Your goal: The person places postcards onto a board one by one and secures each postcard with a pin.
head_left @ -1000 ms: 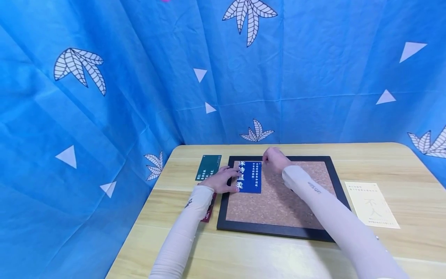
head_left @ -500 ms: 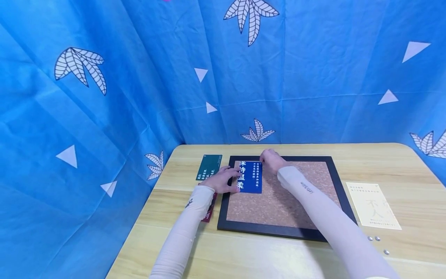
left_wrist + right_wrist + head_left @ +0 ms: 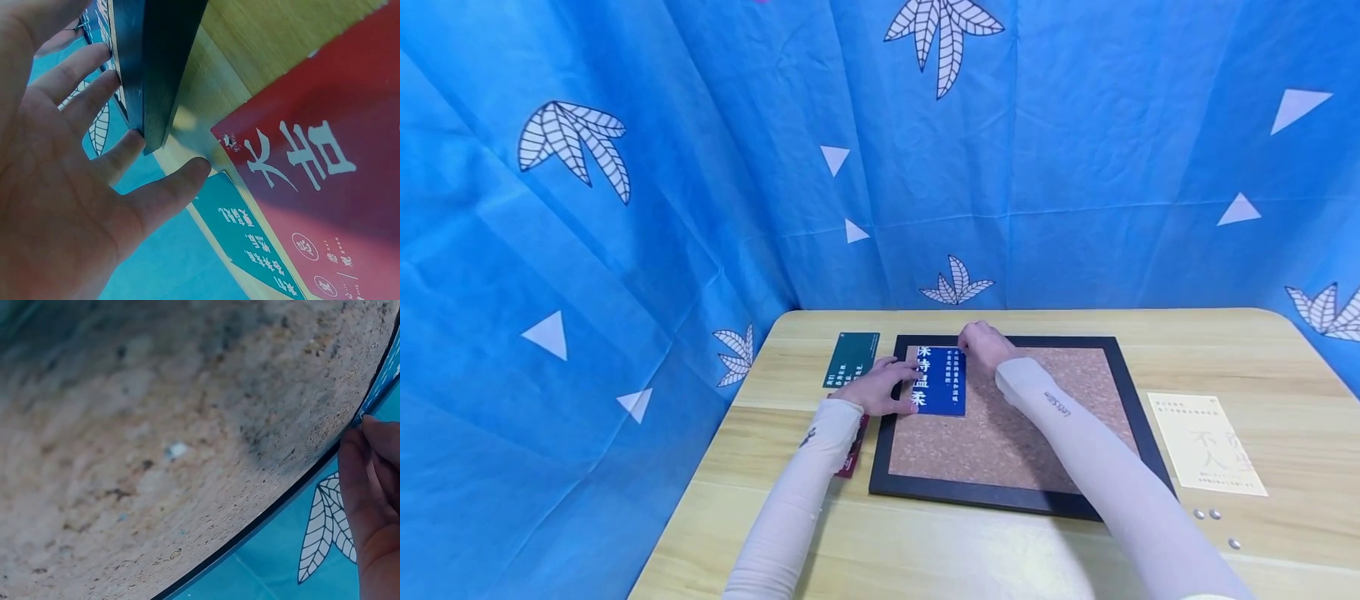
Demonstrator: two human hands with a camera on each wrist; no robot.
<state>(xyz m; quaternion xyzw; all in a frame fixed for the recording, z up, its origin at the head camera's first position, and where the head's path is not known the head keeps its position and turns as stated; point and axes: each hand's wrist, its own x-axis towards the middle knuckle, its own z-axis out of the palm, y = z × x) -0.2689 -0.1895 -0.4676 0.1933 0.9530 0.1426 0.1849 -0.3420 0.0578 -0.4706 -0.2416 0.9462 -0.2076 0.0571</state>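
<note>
A blue card (image 3: 942,383) with white writing lies on the upper left of a black-framed cork board (image 3: 1000,450). My left hand (image 3: 880,387) rests over the board's left edge, its fingers on the card's left side. In the left wrist view those fingers (image 3: 75,94) are spread and fairly straight, along the frame. My right hand (image 3: 988,346) is at the card's top right corner. In the right wrist view its thumb and fingers (image 3: 365,481) pinch together over a small thumbtack at that corner, mostly hidden by the fingertips.
A green card (image 3: 852,358) and a red card (image 3: 850,458), partly under the left arm, lie left of the board. A cream card (image 3: 1206,442) lies on its right, with several silver thumbtacks (image 3: 1215,514) before it. A blue curtain (image 3: 1075,167) hangs behind the table.
My right hand has moved slightly left onto the card's corner, and its forearm has shifted left, uncovering the thumbtacks on the table. My left hand stays in place.
</note>
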